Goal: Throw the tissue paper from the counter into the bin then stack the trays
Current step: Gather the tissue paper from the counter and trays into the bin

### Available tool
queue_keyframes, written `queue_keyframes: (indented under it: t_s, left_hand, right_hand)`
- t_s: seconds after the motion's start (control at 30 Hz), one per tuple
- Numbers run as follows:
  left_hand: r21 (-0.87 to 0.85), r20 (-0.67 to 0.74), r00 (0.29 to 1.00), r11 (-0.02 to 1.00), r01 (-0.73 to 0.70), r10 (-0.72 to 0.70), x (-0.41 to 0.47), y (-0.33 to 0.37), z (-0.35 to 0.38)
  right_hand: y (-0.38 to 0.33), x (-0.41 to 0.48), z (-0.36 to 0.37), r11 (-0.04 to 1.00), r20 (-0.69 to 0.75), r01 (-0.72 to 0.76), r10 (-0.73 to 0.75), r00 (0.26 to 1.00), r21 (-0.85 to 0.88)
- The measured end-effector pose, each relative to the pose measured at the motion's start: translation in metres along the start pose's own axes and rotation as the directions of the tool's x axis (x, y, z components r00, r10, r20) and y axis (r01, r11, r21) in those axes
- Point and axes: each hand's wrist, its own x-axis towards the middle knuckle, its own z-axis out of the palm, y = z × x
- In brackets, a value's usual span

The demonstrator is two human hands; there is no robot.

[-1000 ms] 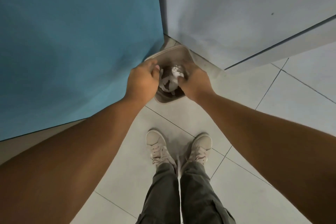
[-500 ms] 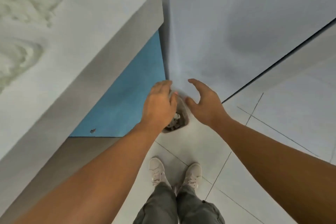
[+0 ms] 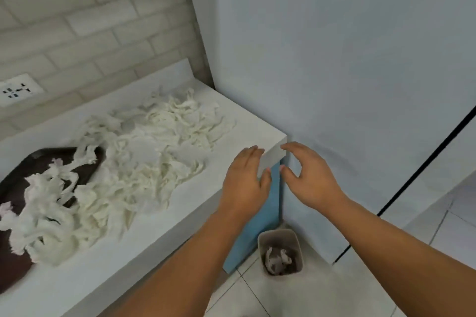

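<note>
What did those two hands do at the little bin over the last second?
The left hand and right hand let go of the tissue inside the bin and rose, empty, to the counter corner. The bin stayed on the floor with the tissue in it.

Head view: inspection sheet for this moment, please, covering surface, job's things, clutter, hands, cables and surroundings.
Surface: white counter, largely covered by tissue.
Job's things: shredded tissue paper heaped on the counter and over a dark tray at its left; only one tray in view. The bin is on the floor below the counter's corner, some tissue inside.
Clutter: nothing seen.
Hands: left hand open at the counter's corner edge; right hand open, empty, beside it.
Cables: nothing seen; wall socket has nothing plugged in.
Surroundings: brick-tiled wall, blue cabinet side, pale wall panel, tiled floor.
</note>
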Motion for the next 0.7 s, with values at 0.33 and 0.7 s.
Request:
queue_keyframes:
  t_s: [0.33, 0.7]
  left_hand:
    - [0.095, -0.143, 0.985, 0.989, 0.109, -0.095, -0.003, -0.032, -0.084]
    - [0.177, -0.115, 0.98, 0.967, 0.182, -0.163, 0.029, -0.118, -0.111]
  right_hand:
    - [-0.062, 0.033, 0.024, 0.987, 0.064, 0.158, -0.157, 0.986, -0.005]
    - [-0.057, 0.102, 0.086, 0.989, 0.245, 0.024, 0.013, 0.969, -0.147]
